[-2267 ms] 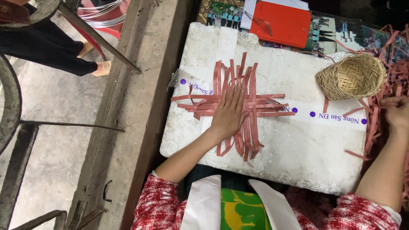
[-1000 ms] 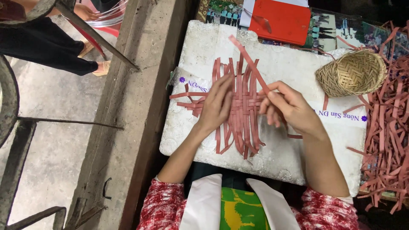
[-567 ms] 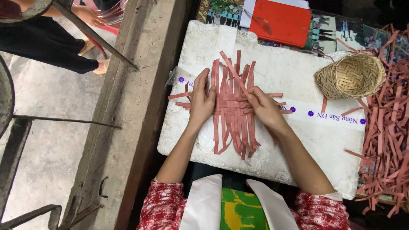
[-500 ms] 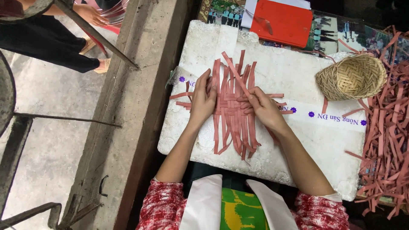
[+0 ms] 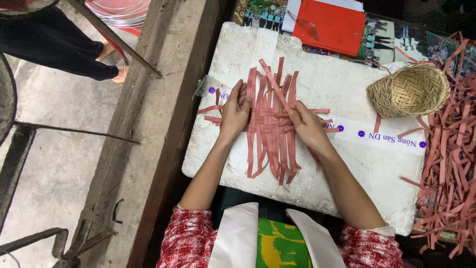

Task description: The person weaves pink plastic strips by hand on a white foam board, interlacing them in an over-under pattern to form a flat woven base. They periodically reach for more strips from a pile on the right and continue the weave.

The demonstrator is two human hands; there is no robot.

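Centrally, a white foam slab (image 5: 342, 164) is seen, and everything else is placed by it: a pile of loose red strips (image 5: 448, 164) lies off its right edge, a red folder (image 5: 329, 27) beyond its far edge, and a small woven basket (image 5: 409, 89) rests at its far right corner. On the slab's middle a mat of woven red strips (image 5: 270, 129) is spread. It is pressed at its left edge by the left hand (image 5: 234, 111), fingers flat and together, while one diagonal strip is pinched by the right hand (image 5: 302, 124) at the mat's right side.

loose strips (image 5: 446, 164): cut by right edge | red book (image 5: 328, 26): top cropped
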